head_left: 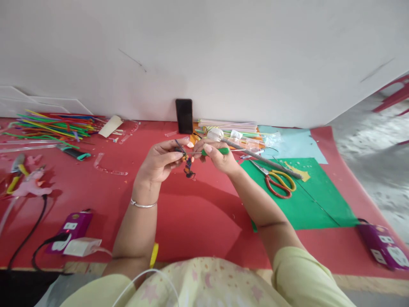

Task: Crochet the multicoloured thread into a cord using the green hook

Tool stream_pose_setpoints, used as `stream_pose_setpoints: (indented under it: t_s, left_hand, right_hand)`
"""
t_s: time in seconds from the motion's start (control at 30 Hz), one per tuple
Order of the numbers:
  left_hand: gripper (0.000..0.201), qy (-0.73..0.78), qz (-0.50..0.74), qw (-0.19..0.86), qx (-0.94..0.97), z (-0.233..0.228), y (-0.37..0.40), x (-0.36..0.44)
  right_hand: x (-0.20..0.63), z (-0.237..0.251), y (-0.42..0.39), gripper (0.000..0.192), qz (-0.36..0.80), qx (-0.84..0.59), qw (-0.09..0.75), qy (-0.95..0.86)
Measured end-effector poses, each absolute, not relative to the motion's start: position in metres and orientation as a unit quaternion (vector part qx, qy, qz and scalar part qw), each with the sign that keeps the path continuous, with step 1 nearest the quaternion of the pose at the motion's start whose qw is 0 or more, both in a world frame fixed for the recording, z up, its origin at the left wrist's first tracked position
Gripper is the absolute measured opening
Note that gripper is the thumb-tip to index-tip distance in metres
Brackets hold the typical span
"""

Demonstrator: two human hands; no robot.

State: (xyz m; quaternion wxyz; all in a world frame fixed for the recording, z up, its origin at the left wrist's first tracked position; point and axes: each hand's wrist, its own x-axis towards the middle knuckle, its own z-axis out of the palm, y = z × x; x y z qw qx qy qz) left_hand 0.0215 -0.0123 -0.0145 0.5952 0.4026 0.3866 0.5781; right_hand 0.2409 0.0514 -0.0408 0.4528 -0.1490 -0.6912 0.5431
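Midway between hands: bead charm.

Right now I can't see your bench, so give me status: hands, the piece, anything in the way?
Left hand pinching small dark piece. Right hand holding green-handled tool. Scissors lie apart, right.

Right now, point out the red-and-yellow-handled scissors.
The red-and-yellow-handled scissors lie on the green paper sheet, right of the right hand, beside the grey stick.

Scissors, phone, perhaps straws.
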Motion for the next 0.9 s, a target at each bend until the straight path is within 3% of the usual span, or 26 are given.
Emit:
stream_pose_setpoints:
  t_s: [0.2,0.37,0.5,0.7,0.77,0.9]
  left_hand:
    - [0.035,0.390,0.601,0.565,0.408,-0.013,-0.012,0.026]
    - [0.047,0.420,0.672,0.455,0.406,-0.020,-0.009,0.033]
    - [0.048,0.415,0.663,0.478,0.400,-0.029,-0.006,0.042]
    - [0.039,0.488,0.696,0.301,0.433,-0.042,-0.006,0.060]
    - [0.041,0.479,0.707,0.330,0.402,-0.043,-0.005,0.065]
    - [0.049,0.433,0.686,0.494,0.313,-0.036,-0.003,0.063]
  right_hand:
    - [0.239,-0.040,0.045,0.065,0.541,-0.175,0.459,-0.682]
    - [0.224,-0.047,0.030,0.070,0.642,-0.206,0.430,-0.601]
    - [0.214,-0.053,0.027,0.074,0.629,-0.207,0.473,-0.581]
    - [0.200,-0.067,0.032,0.074,0.624,-0.272,0.514,-0.521]
    - [0.190,-0.073,0.029,0.079,0.659,-0.258,0.524,-0.473]
    - [0.181,-0.083,0.028,0.084,0.688,-0.222,0.526,-0.447]
